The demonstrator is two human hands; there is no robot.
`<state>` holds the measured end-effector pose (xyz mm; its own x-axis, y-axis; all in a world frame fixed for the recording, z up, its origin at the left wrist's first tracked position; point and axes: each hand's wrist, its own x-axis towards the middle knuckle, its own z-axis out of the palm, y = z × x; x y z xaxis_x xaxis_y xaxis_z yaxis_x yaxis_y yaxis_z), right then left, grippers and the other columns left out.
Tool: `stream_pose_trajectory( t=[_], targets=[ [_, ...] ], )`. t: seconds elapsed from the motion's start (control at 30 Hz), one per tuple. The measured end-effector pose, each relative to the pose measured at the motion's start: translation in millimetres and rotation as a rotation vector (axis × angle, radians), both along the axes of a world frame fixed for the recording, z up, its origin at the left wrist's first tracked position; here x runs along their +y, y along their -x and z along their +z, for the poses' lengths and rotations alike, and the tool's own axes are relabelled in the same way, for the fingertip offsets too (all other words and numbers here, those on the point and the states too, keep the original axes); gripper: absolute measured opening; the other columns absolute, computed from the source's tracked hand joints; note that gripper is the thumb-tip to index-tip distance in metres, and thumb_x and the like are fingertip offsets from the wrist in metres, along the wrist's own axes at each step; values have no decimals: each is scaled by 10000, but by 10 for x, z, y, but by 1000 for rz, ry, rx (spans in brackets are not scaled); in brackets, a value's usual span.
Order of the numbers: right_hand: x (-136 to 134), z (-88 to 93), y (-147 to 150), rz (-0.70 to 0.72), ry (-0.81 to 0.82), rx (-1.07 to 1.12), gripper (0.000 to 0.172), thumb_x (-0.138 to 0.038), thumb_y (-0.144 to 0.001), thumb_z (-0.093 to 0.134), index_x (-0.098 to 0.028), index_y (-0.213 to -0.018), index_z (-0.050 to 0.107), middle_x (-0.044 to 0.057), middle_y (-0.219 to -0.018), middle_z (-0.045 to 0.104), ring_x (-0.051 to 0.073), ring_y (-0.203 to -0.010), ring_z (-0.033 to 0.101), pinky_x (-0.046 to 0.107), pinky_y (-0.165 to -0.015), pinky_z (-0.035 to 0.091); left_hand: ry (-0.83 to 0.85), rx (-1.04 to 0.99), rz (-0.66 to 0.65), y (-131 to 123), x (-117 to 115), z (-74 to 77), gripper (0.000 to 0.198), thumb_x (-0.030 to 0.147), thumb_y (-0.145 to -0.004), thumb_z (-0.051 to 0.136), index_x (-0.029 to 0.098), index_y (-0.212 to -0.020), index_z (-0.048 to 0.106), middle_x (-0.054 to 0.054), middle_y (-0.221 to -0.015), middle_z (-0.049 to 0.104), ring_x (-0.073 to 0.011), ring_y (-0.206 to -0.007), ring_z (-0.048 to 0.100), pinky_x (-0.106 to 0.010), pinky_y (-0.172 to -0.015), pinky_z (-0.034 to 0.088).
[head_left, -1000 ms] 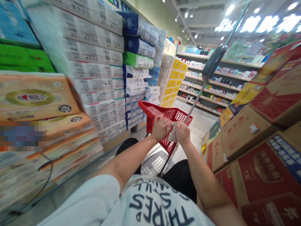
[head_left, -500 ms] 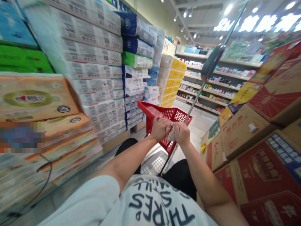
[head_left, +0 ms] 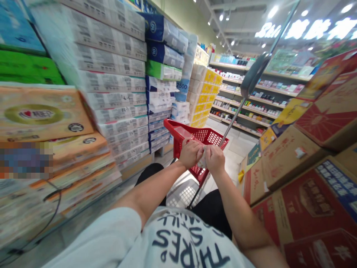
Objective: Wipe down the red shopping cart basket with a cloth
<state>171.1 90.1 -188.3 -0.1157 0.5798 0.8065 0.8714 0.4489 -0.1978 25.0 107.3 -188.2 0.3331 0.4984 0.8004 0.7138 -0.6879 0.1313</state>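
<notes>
My left hand (head_left: 191,153) is closed, with its fingertips against a small pale, patterned piece (head_left: 202,160) that looks soft or like film. On the other side of that piece my right hand (head_left: 214,158) is also closed, pinching it. The hands almost touch, and the fingers hide most of the piece, so its kind is not clear. Just beyond and below them stands a red plastic shopping basket (head_left: 178,130) with perforated walls. A metal pole (head_left: 232,121) with a dark grey oval grip (head_left: 255,76) slants up past my right hand.
Stacked tissue packs (head_left: 117,78) rise on the left, with orange packs (head_left: 41,111) nearer. Cardboard cartons (head_left: 292,156) line the right side. Stocked shelves (head_left: 237,100) stand at the far end of the aisle. A dark cable (head_left: 57,208) hangs at the lower left.
The view has shifted slightly. Both hands keep nearly the same place and grip, with the fingers drawn a little closer together around the pale piece.
</notes>
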Motion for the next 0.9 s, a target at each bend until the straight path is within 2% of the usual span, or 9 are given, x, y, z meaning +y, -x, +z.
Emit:
stream_pose_trajectory(
  t=[0.07, 0.13, 0.23, 0.33, 0.5, 0.57, 0.7, 0.77, 0.9],
  targets=[
    [-47, -152, -3, 42, -174, 10, 276, -299, -939, 400, -152, -1015, 620, 123, -1019, 638, 220, -1013, 557, 377, -906, 429, -2, -4, -5, 7, -3, -7, 305, 261, -952, 348, 216, -772, 591, 2, -823, 651, -167, -897, 550, -425, -1023, 266],
    [-69, -242, -20, 99, -254, 11, 293, -298, -928, 425, -143, -1115, 588, 150, -1139, 596, 242, -1123, 516, 411, -950, 419, -6, -4, -14, 16, -4, -11, 307, 257, -951, 346, 219, -781, 598, 2, -823, 652, -167, -903, 553, -422, -1020, 269],
    [-39, -171, -42, 107, -155, 61, 280, -295, -954, 368, -171, -1019, 611, 105, -969, 641, 210, -960, 577, 378, -875, 459, -7, -7, -25, 21, -2, -6, 314, 258, -952, 338, 224, -789, 604, 1, -838, 654, -170, -920, 554, -428, -1026, 263],
    [-2, -68, -42, 63, -23, 143, 350, -305, -981, 293, -193, -912, 617, 58, -809, 646, 179, -796, 592, 335, -784, 482, -1, -13, -26, 20, 0, 2, 311, 259, -947, 339, 227, -786, 604, -3, -847, 655, -174, -917, 553, -433, -1035, 261],
    [-44, -217, -34, 156, -225, 92, 305, -300, -947, 386, -162, -1144, 573, 139, -1138, 611, 239, -1112, 537, 437, -947, 441, 3, -9, -25, 23, -2, 1, 311, 260, -949, 342, 225, -785, 603, -3, -837, 651, -174, -918, 551, -432, -1040, 262],
    [-48, -210, -38, 151, -210, 87, 291, -289, -942, 395, -165, -1123, 587, 131, -1101, 625, 237, -1081, 549, 431, -934, 445, 8, -2, -20, 24, -4, 0, 319, 267, -954, 334, 224, -784, 601, -4, -826, 648, -176, -916, 549, -432, -1033, 267],
    [-15, -75, -44, 117, -41, 95, 290, -290, -958, 369, -189, -916, 638, 65, -840, 661, 189, -827, 596, 355, -820, 475, 9, 5, -5, 20, -10, 9, 331, 273, -961, 325, 220, -778, 596, -10, -843, 653, -179, -922, 545, -433, -1026, 268],
    [-16, -99, -44, 136, -81, 98, 274, -287, -952, 376, -184, -963, 629, 76, -896, 663, 197, -880, 596, 369, -848, 472, 6, 5, -7, 17, -15, 12, 328, 265, -959, 327, 217, -776, 596, -9, -850, 654, -176, -921, 544, -434, -1034, 259],
    [-34, -249, -56, 179, -236, 108, 296, -277, -926, 407, -167, -1159, 553, 136, -1129, 604, 245, -1110, 531, 457, -953, 434, 2, 9, -12, 22, -20, 6, 318, 264, -956, 333, 219, -789, 600, -5, -845, 650, -176, -918, 545, -440, -1039, 253]
  ],
)
